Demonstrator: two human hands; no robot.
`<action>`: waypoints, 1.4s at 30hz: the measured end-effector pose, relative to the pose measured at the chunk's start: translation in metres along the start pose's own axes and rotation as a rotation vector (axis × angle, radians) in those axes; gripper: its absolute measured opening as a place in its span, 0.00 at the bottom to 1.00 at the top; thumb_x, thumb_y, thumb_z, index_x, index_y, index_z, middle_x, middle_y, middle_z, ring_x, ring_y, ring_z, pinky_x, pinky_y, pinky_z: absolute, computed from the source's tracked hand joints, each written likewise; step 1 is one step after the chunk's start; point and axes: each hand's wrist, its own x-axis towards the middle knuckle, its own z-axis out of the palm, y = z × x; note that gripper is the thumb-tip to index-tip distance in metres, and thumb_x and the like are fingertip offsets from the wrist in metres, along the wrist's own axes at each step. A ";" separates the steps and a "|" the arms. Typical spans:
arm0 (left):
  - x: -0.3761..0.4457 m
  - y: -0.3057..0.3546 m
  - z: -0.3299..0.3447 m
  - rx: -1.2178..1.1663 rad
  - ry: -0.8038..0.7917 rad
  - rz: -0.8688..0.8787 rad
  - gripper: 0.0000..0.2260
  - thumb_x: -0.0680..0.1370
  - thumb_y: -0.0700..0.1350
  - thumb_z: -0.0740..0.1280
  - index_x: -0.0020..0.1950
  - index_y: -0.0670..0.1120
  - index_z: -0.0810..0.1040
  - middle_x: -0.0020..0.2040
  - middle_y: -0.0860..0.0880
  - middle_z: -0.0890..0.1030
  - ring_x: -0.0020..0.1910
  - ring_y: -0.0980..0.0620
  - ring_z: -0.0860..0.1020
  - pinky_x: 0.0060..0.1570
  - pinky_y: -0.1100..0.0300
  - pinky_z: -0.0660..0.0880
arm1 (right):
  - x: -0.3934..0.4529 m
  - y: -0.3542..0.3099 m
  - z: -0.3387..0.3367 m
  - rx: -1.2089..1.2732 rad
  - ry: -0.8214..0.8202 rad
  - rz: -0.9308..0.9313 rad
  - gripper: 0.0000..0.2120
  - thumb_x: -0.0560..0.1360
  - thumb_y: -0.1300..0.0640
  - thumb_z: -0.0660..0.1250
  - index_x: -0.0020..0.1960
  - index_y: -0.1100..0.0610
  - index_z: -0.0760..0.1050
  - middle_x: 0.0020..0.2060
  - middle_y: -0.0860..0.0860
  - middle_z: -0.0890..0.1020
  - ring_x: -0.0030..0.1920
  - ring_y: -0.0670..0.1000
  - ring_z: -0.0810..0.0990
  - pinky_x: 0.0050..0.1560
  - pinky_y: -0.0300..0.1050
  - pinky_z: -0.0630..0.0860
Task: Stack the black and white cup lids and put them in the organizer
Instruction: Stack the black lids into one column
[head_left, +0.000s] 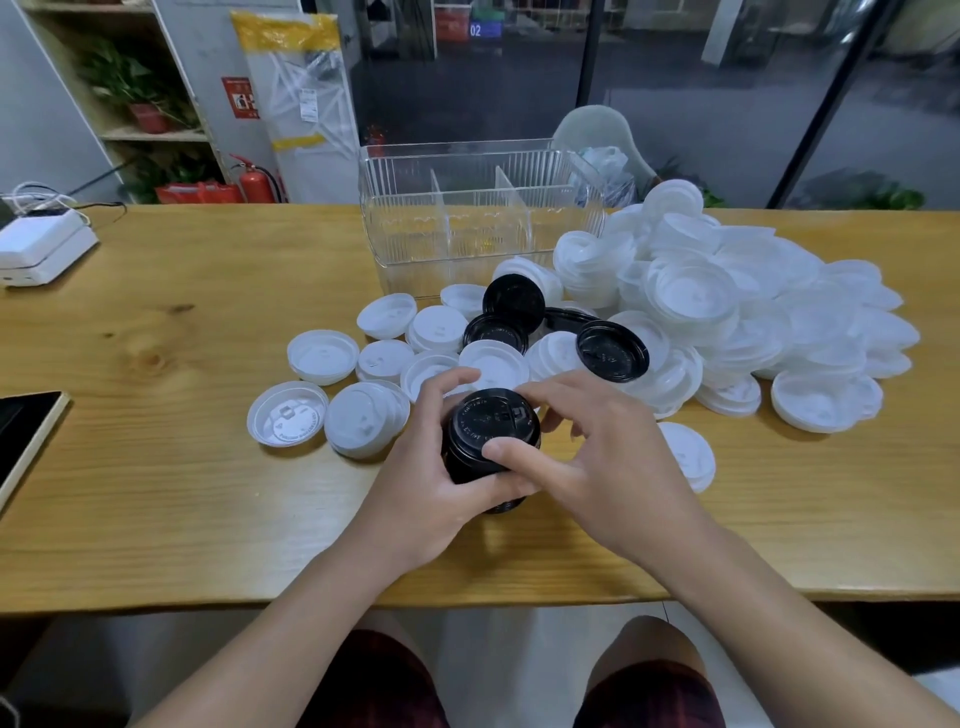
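A stack of black cup lids (480, 434) is held just above the wooden table (156, 493), near its front edge. My left hand (431, 467) grips the stack from the left and below. My right hand (587, 462) holds it from the right, thumb pressed on the top lid's rim. Loose black lids (613, 351) lie among scattered white lids (323, 356) behind the hands. A big heap of white lids (737, 306) fills the right side. The clear organizer (467, 218) with two dividers stands at the table's back, with no lids visible inside.
A white device with cables (41, 249) sits at the far left. A dark tablet (21, 436) lies at the left edge. A white chair (597, 135) stands behind the organizer. Bare wood stretches across the table's left half.
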 end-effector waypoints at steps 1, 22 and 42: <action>0.000 0.002 0.000 0.022 -0.007 0.011 0.42 0.69 0.49 0.88 0.77 0.59 0.69 0.66 0.55 0.84 0.66 0.51 0.84 0.67 0.46 0.80 | 0.000 -0.001 0.000 -0.010 -0.005 -0.003 0.22 0.74 0.31 0.75 0.62 0.41 0.84 0.53 0.38 0.82 0.55 0.44 0.81 0.54 0.40 0.75; -0.005 0.014 0.003 0.036 -0.047 0.053 0.28 0.75 0.56 0.77 0.73 0.59 0.73 0.63 0.59 0.84 0.65 0.56 0.82 0.60 0.69 0.75 | 0.016 0.054 -0.031 -0.004 0.265 0.047 0.06 0.76 0.57 0.81 0.51 0.54 0.86 0.44 0.41 0.82 0.45 0.42 0.79 0.48 0.32 0.71; -0.004 0.012 0.002 0.048 -0.046 0.078 0.28 0.76 0.56 0.78 0.73 0.57 0.73 0.62 0.58 0.85 0.64 0.54 0.83 0.61 0.68 0.75 | 0.005 0.009 -0.050 0.796 0.141 0.249 0.08 0.77 0.60 0.78 0.51 0.62 0.82 0.38 0.56 0.83 0.39 0.51 0.81 0.49 0.46 0.80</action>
